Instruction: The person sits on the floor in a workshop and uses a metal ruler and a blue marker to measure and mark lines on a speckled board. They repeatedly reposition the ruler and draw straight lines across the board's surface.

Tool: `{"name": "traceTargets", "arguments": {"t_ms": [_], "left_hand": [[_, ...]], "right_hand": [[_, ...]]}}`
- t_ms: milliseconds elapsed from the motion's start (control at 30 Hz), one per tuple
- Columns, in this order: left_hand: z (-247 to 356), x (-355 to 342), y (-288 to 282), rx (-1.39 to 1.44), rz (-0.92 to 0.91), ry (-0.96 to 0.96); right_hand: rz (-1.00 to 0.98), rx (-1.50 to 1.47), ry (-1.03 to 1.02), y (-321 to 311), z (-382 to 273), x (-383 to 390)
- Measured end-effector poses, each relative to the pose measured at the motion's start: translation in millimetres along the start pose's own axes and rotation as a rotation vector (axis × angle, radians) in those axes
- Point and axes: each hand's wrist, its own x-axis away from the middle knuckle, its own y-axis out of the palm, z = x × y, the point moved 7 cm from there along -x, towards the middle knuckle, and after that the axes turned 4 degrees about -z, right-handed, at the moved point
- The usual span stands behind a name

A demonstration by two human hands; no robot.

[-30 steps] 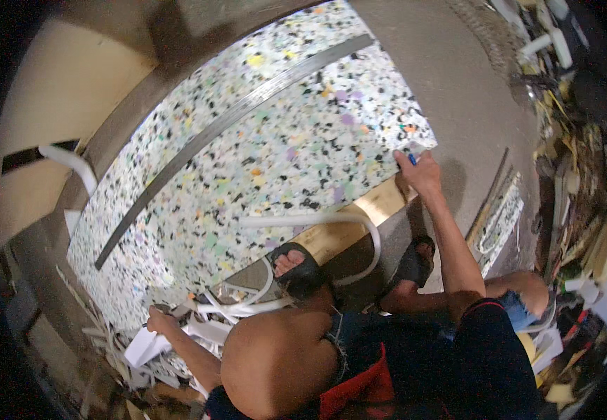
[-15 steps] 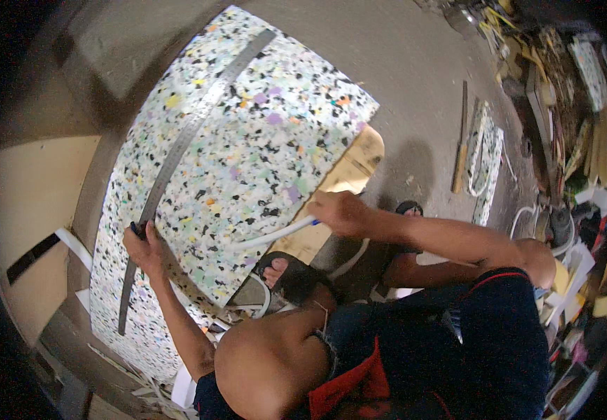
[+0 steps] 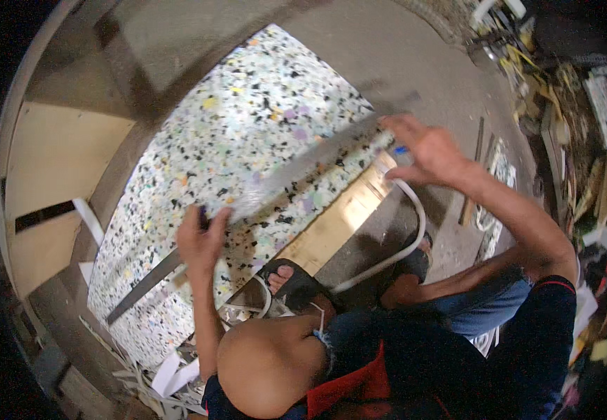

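A long metal ruler (image 3: 146,285) lies slantwise across a speckled, multicoloured foam sheet (image 3: 198,143), its middle smeared by motion. My left hand (image 3: 202,238) grips the ruler partway along, with a small dark thing between thumb and fingers that I cannot make out. Toward the ruler's far right part, my right hand (image 3: 426,150) has its fingers on it at the sheet's edge. A small blue thing (image 3: 401,150) shows inside that hand, its kind unclear. From beside the right thumb a white, tube-like strip (image 3: 421,224) curves down toward my feet.
A wooden board (image 3: 338,224) sticks out from under the sheet's right edge. My sandalled foot (image 3: 286,276) is by the board. Offcuts and scraps (image 3: 597,154) heap up at the right; white strips (image 3: 170,374) lie at lower left. A pale wooden panel (image 3: 62,157) stands left.
The ruler has swung from along the sheet's left side to a slant toward its right edge. Both hands moved right, my right hand also farther away. The white strip's end left the sheet.
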Motion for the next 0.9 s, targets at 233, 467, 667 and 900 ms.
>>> {"name": "traceTargets", "arguments": {"t_ms": [233,467,667,900], "left_hand": [[100.9,-18.4,42.6,0.127,-0.059,0.334],[-129.2,132.6,-14.1,-0.037,0.567,-0.832],[-244.0,310.4,10.3,0.212,0.843,-1.577],[-292.8,329.8,37.5,0.906,1.408,-1.431]], "right_hand": [[-0.230,0.029,0.016,79.4,-34.4,-22.5],[-0.062,0.031,0.402,102.6,139.0,113.5],[-0.042,-0.388,0.680,125.7,178.9,138.9],[0.000,-0.367,0.431,122.1,60.6,22.9]]}}
